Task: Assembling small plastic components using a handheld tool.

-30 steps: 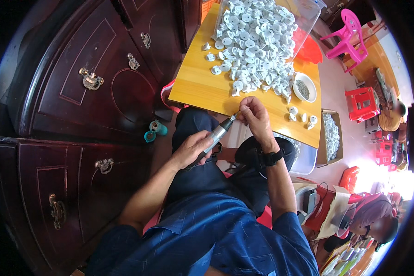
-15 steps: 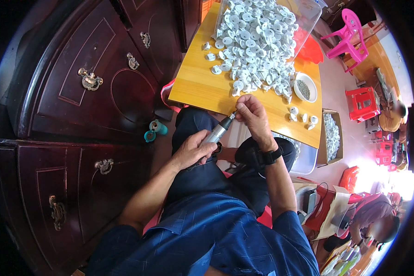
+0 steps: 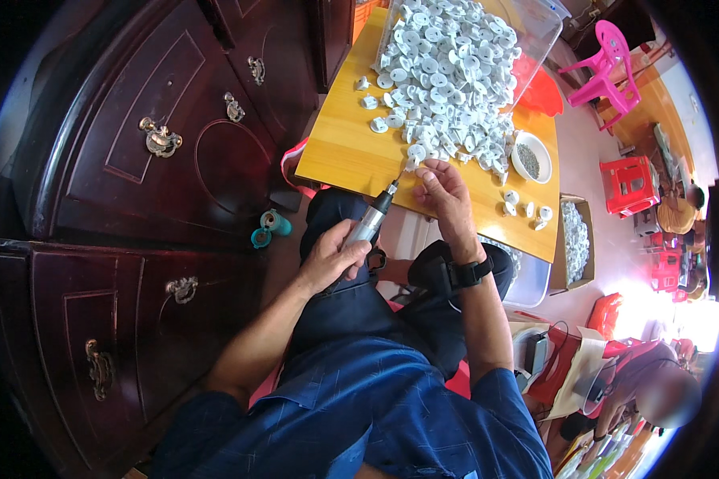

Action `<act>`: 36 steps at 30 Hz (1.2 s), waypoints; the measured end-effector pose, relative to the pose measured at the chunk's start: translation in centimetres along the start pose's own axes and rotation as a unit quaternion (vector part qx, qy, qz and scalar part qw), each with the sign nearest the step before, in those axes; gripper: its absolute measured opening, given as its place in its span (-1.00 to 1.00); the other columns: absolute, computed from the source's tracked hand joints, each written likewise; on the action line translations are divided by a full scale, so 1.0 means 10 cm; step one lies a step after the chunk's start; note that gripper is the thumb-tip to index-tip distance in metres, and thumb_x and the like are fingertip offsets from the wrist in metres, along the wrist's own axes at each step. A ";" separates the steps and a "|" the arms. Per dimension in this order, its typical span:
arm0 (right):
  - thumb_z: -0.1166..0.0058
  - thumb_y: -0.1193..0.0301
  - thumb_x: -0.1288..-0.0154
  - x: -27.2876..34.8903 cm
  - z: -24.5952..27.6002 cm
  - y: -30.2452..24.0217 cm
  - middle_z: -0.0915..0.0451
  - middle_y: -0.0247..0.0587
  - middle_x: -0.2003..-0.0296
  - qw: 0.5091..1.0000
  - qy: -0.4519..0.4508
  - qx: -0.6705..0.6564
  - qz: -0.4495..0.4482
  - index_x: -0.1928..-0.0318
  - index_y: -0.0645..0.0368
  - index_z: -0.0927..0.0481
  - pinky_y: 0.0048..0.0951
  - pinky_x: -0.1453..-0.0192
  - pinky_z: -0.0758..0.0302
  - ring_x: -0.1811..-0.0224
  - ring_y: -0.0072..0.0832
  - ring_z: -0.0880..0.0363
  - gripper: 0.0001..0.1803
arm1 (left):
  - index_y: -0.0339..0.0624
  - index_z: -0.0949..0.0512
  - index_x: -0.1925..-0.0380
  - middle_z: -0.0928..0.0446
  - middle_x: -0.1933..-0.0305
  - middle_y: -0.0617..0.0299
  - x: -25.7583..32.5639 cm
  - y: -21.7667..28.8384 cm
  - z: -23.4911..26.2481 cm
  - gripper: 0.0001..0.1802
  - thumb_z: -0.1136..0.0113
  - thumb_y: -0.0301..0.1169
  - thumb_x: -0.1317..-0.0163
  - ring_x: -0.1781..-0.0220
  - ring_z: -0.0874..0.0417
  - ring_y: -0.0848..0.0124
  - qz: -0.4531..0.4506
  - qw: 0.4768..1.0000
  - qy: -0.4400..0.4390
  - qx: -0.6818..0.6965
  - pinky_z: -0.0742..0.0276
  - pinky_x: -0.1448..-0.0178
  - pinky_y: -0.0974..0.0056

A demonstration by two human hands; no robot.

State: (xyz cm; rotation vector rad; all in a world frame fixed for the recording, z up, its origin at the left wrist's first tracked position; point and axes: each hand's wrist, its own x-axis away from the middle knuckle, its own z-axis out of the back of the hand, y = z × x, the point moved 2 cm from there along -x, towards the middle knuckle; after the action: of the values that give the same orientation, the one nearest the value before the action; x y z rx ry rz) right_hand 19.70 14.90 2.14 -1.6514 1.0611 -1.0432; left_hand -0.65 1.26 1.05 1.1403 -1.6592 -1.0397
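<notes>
I see a dark wooden cabinet point(image 3: 128, 184) filling the left side, brass handles on its doors. Beside it, the yellow bench point(image 3: 351, 152) carries a big heap of white plastic parts point(image 3: 447, 72), spilling from a clear bin point(image 3: 535, 32). A small white bowl point(image 3: 529, 157) sits at the heap's right edge; a few loose parts lie near it. A cardboard box point(image 3: 575, 243) of white pieces stands below the bench's right end. My left hand point(image 3: 335, 255) is wrapped tight around a silver rotary tool point(image 3: 371, 222), tip pointing up at the bench edge. My right hand point(image 3: 443, 195) pinches one white part point(image 3: 412, 164) between fingertips, just at the tool tip, over the bench's near edge.
</notes>
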 end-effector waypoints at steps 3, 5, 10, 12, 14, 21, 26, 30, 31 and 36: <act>-0.16 0.35 -0.45 -0.06 0.03 -0.02 -0.64 -0.41 0.17 0.995 0.024 0.086 0.036 -0.11 0.16 -0.51 -0.57 0.22 -0.52 0.35 -0.65 -0.57 -0.69 | -0.24 -0.48 0.04 -0.46 0.46 0.34 -0.01 -0.02 0.02 -0.67 -0.18 -0.20 -0.41 0.56 -0.46 0.61 0.001 1.000 0.016 0.020 -0.38 0.48 0.46; -0.23 0.33 -0.37 -0.09 0.01 -0.05 -0.63 -0.32 0.25 0.965 0.087 0.225 0.105 -0.03 0.20 -0.56 -0.48 0.29 -0.54 0.39 -0.57 -0.59 -0.69 | -0.25 -0.47 0.03 -0.46 0.46 0.33 -0.01 -0.02 0.03 -0.67 -0.19 -0.22 -0.41 0.56 -0.46 0.61 0.006 1.000 0.019 0.006 -0.38 0.48 0.45; -0.30 0.30 -0.25 -0.16 -0.19 -0.16 -0.60 -0.04 0.33 0.876 0.115 0.427 0.194 0.06 0.21 -0.59 -0.28 0.29 -0.56 0.42 -0.26 -0.62 -0.67 | -0.25 -0.46 0.02 -0.46 0.46 0.32 -0.01 -0.05 0.04 -0.66 -0.19 -0.23 -0.41 0.56 -0.46 0.60 0.009 1.000 0.018 0.020 -0.38 0.50 0.44; -0.28 0.32 -0.24 -0.18 -0.24 -0.20 -0.62 -0.01 0.30 0.817 0.120 0.507 0.245 0.12 0.21 -0.61 -0.18 0.24 -0.57 0.40 -0.13 -0.63 -0.72 | -0.25 -0.46 0.01 -0.46 0.45 0.32 -0.01 -0.05 0.04 -0.66 -0.19 -0.23 -0.41 0.56 -0.46 0.60 0.011 1.000 0.019 0.019 -0.38 0.50 0.44; -0.28 0.33 -0.24 -0.21 -0.21 -0.18 -0.63 0.00 0.29 0.815 0.109 0.513 0.247 0.15 0.22 -0.61 -0.15 0.22 -0.57 0.38 -0.08 -0.63 -0.74 | -0.24 -0.47 0.02 -0.47 0.45 0.33 -0.01 -0.06 0.04 -0.67 -0.19 -0.22 -0.41 0.56 -0.46 0.61 0.010 1.000 0.015 0.019 -0.38 0.50 0.45; -0.20 0.44 -0.29 -0.19 0.00 -0.10 -0.66 -0.10 0.27 0.912 0.056 0.370 0.166 0.18 0.25 -0.62 -0.35 0.24 -0.58 0.36 -0.34 -0.66 -0.84 | -0.21 -0.48 0.06 -0.45 0.46 0.35 -0.02 -0.02 0.00 -0.69 -0.20 -0.20 -0.41 0.56 -0.45 0.63 0.009 1.000 0.002 0.021 -0.38 0.48 0.47; -0.16 0.51 -0.33 -0.06 -0.03 -0.17 -0.64 -0.27 0.28 0.935 0.056 0.314 0.156 0.15 0.26 -0.61 -0.50 0.25 -0.54 0.35 -0.58 -0.60 -0.88 | -0.21 -0.49 0.07 -0.43 0.46 0.36 0.00 -0.01 -0.02 -0.68 -0.20 -0.19 -0.41 0.57 -0.43 0.63 0.015 1.000 -0.006 0.009 -0.38 0.48 0.48; -0.15 0.56 -0.33 -0.02 0.02 -0.13 -0.61 -0.36 0.29 0.948 0.024 0.305 0.087 0.11 0.24 -0.57 -0.55 0.24 -0.52 0.34 -0.64 -0.57 -0.86 | -0.21 -0.50 0.06 -0.43 0.46 0.37 0.00 -0.02 -0.02 -0.68 -0.20 -0.19 -0.41 0.57 -0.43 0.64 0.019 1.000 -0.006 0.003 -0.39 0.48 0.48; -0.15 0.56 -0.33 -0.03 0.05 -0.11 -0.61 -0.36 0.29 0.948 0.025 0.305 0.088 0.11 0.24 -0.57 -0.55 0.24 -0.52 0.34 -0.64 -0.57 -0.86 | -0.21 -0.50 0.06 -0.43 0.46 0.37 0.00 -0.01 -0.03 -0.68 -0.20 -0.19 -0.41 0.56 -0.43 0.64 0.017 1.000 -0.008 -0.001 -0.39 0.48 0.48; -0.13 0.57 -0.35 -0.04 0.07 -0.05 -0.57 -0.41 0.35 0.956 0.054 0.252 0.139 0.14 0.24 -0.53 -0.57 0.22 -0.51 0.34 -0.66 -0.55 -0.89 | -0.21 -0.50 0.05 -0.43 0.45 0.36 0.01 -0.01 -0.03 -0.67 -0.21 -0.19 -0.40 0.56 -0.43 0.64 0.019 1.000 -0.010 -0.004 -0.39 0.48 0.48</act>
State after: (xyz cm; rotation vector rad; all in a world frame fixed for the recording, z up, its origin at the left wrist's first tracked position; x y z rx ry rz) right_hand 20.35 15.57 2.32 -1.0140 0.9626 -1.1107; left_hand -0.31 1.13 1.06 1.0918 -1.6843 -1.0349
